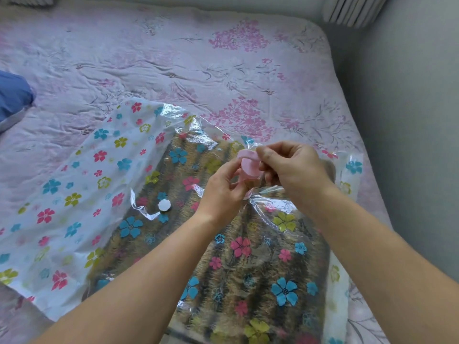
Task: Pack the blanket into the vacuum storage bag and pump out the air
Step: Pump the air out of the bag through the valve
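Observation:
A clear vacuum storage bag [74, 194] printed with coloured flowers lies on the bed, and a brown striped blanket [248, 256] fills its right part. A round white valve cap [164, 205] sits on the bag's top face. Above the blanket, my left hand [223, 192] and my right hand [290, 167] together hold a small pink plastic clip [248, 165], fingers pinched around it. A fold of the bag's film is lifted up just under the clip.
The bed carries a pink floral quilt [173, 65]. A blue pillow [12, 98] lies at the left edge. A grey wall [409, 120] runs along the right side, with a white radiator [352, 8] at the top right.

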A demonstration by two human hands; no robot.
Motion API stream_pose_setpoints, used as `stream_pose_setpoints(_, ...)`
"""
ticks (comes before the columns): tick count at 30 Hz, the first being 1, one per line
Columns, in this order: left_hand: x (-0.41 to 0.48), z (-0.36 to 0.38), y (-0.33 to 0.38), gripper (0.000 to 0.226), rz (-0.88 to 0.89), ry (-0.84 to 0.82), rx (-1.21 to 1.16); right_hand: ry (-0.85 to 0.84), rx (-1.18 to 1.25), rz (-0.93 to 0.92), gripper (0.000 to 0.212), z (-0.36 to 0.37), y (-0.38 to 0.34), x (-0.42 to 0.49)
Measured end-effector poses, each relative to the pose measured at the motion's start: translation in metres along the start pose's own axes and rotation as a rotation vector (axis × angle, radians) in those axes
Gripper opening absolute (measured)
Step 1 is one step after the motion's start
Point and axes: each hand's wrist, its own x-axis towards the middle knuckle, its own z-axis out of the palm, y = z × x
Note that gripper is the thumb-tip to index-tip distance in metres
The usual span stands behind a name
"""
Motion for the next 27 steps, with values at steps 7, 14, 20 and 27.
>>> stream_pose_setpoints(7,0.003,0.001,0.004,0.045,0.005,-0.019,0.034,-0.157,0.327,-0.383,0.015,-0.016,-0.075,-0.012)
stream_pose_setpoints(14,0.001,0.003,0.000,0.036,-0.003,0.006,-0.007,0.013,0.032,-0.077,0.017,0.000,0.002,-0.004)
stream_pose_setpoints(20,0.001,0.001,-0.003,0.040,0.010,0.005,-0.015,-0.021,0.032,-0.099,0.017,-0.002,-0.015,-0.004)
stream_pose_setpoints(27,0.004,0.001,-0.004,0.045,0.015,-0.013,0.073,-0.174,0.341,-0.412,0.014,-0.016,-0.068,-0.014)
